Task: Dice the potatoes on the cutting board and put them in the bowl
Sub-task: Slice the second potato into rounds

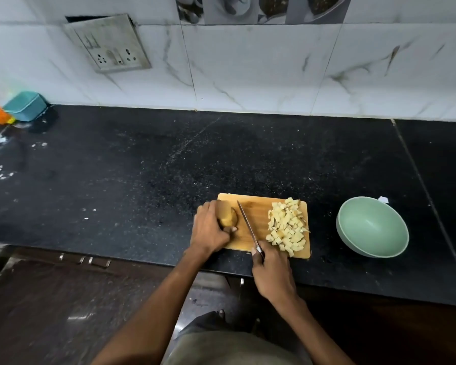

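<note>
A wooden cutting board (258, 214) lies near the counter's front edge. On its left end my left hand (211, 230) grips a whole brown potato (228, 216). My right hand (271, 272) holds a knife (248, 225) by the handle, its blade lying across the middle of the board just right of the potato. A pile of diced potato pieces (287, 227) covers the board's right side. A pale green bowl (373, 226) stands to the right of the board, with nothing in it.
The black granite counter (142, 167) stretches left and back to a tiled wall. A teal box (25, 105) and orange items sit at the far left corner. A socket plate (108, 43) hangs on the wall. A seam crosses the counter right of the bowl.
</note>
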